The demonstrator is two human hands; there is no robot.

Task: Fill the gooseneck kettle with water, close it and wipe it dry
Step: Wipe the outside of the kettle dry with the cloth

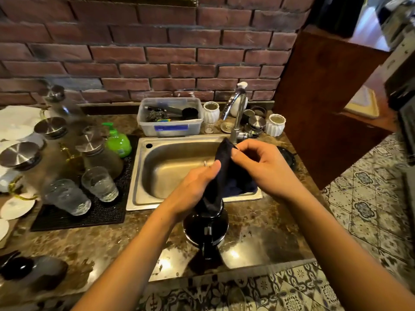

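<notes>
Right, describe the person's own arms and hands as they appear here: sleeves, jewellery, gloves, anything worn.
Both forearms are bare to the frame's edge: no sleeves, gloves, watch or bracelets in view. The left hand and right hand show short, unpainted nails. No ring is visible on the fingers that show; some fingers are hidden.

2 glasses (99, 184) (upturned), 2 white ribbed cups (275, 125).

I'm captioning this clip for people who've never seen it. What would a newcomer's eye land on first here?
First, the two hands at centre: the left hand and right hand both grip a dark cloth draped over the black gooseneck kettle on the countertop, just in front of the steel sink. Next, the bright green soap bottle left of the sink, and the red brick wall behind.
</notes>
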